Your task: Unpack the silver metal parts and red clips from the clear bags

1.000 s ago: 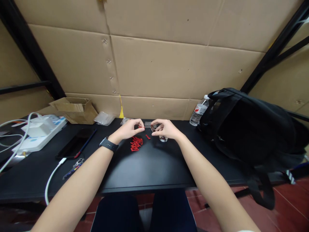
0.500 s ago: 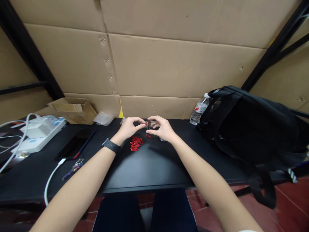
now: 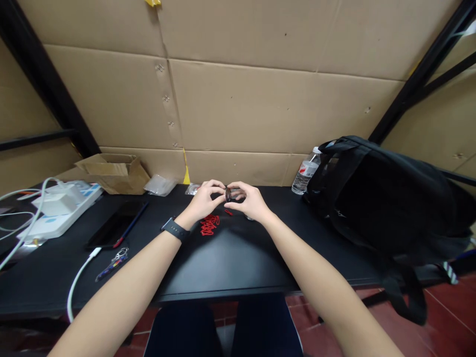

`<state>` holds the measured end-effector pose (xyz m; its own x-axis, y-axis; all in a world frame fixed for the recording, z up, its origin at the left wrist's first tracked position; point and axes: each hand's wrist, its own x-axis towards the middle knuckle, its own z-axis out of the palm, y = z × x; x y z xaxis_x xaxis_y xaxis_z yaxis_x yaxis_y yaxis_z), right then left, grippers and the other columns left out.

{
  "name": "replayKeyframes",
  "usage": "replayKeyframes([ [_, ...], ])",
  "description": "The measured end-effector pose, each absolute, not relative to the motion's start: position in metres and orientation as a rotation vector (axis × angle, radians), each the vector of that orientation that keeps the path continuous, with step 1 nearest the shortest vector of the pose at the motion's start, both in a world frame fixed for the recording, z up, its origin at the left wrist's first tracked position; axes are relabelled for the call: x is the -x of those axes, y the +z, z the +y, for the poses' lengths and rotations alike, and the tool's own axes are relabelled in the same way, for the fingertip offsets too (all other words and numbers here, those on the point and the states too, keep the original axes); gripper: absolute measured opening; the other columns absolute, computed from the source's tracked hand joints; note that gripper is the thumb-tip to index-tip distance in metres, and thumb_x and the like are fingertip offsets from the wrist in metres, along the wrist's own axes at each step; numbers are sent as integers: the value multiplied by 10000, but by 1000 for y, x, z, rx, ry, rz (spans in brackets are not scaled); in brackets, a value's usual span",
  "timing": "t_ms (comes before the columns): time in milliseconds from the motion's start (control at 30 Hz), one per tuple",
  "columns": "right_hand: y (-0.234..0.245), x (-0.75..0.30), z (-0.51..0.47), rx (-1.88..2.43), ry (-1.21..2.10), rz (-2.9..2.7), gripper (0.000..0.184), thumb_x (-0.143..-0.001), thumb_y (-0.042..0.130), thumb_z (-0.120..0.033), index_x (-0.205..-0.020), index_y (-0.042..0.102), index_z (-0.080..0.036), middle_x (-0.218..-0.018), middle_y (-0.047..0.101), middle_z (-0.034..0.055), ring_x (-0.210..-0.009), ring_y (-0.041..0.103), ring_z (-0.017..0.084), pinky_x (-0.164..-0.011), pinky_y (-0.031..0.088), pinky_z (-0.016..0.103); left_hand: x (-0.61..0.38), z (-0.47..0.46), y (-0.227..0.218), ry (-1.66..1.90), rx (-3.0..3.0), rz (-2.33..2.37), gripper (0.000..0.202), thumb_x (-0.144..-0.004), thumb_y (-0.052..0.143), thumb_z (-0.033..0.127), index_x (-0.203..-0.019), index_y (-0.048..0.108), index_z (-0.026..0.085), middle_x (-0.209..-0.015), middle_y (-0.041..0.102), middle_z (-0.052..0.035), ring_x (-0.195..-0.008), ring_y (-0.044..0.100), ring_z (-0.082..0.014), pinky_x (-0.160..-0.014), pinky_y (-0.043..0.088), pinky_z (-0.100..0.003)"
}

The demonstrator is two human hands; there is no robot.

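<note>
A small dark round disc (image 3: 228,194) stands on edge between the thumb and fingers of my right hand (image 3: 250,201), held above the table. My left hand (image 3: 207,198) is closed in a pinch, its fingertips right at the disc's left side. What is between those left fingers is hidden. Below my left hand a bunched red cord (image 3: 208,225) lies on the black table (image 3: 223,267). A short red cord piece (image 3: 228,212) rests just under the disc. Partly behind my right hand is a small clear item (image 3: 248,217).
On the left are a white power strip (image 3: 55,218), a phone (image 3: 115,225), a pen (image 3: 130,224), a keychain (image 3: 113,264) and a cardboard box (image 3: 119,173). Plastic bags (image 3: 160,185) lie at the back. A water bottle (image 3: 307,171) and black backpack (image 3: 390,198) stand right.
My left fingertips have come closer to the disc, and the red bit seen at them before is no longer visible. The disc has turned slightly in my right hand.
</note>
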<state>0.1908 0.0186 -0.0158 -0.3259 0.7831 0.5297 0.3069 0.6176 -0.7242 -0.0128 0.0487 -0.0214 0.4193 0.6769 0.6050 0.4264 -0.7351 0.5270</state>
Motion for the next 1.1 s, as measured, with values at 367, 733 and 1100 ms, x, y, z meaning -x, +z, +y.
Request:
replayKeyframes([
  [367,-15,-191,18,872,644,-1897,506,-695,843,-352,-1137,632,-224,-1090,728,60,-987,733,229,-829,583,327,13,47,-22,1239,-2478,1017,156,-885,649,348,-877,766,246,-1094,667,-53,-1065,559,-242,-993,436,-420],
  [733,-16,-191,15,984,793,-1872,445,-728,795,-508,-992,597,-210,-1014,734,49,-782,741,194,-702,573,291,9,42,-22,1288,-2519,1065,130,-883,645,292,-833,747,230,-1088,645,-56,-1065,543,-248,-963,428,-430],
  [1100,-15,-202,26,955,439,-2085,136,-909,640,-320,-932,692,-197,-1052,687,68,-871,653,162,-790,525,286,12,44,-23,1254,-2578,1082,114,-893,659,301,-848,733,228,-1072,650,-49,-1067,530,-246,-947,413,-421],
])
